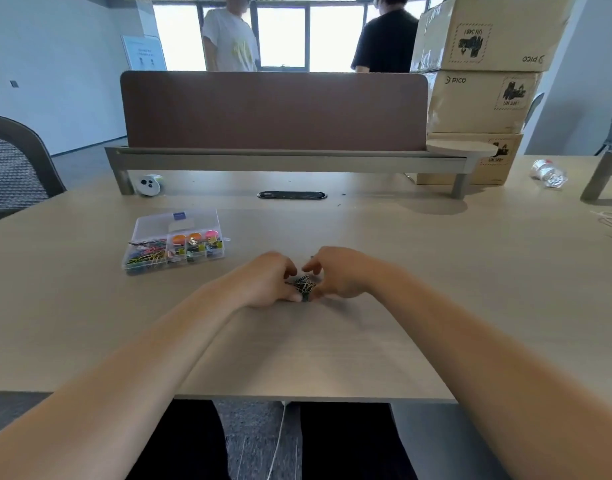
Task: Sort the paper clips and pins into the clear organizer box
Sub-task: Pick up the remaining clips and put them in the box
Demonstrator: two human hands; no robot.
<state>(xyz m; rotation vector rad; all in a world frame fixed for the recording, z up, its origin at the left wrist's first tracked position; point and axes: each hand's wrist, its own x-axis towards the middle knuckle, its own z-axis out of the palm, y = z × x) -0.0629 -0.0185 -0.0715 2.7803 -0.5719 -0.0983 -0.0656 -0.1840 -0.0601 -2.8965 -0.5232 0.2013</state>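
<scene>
We see both bare forearms reaching straight out over the pale wooden desk (436,271), converging so that the hands meet near its middle. The left hand (268,280) lies on its little-finger edge, fingers curled inward and thumb tip touching the near side of a small dark heap of paper clips (304,287). The right hand (340,275) mirrors it, fingers hooked over the heap's far side and thumb against its right edge, so the 2 hands cup the heap between them. At 10 o'clock from the hands, well apart, sits the clear plastic organizer box (152,225) with its lid laid back. Its left compartment holds coloured paper clips (147,254), and the others hold orange and pink pins (193,237) and small clips. At 12 o'clock stands a brown felt divider panel (273,109).
</scene>
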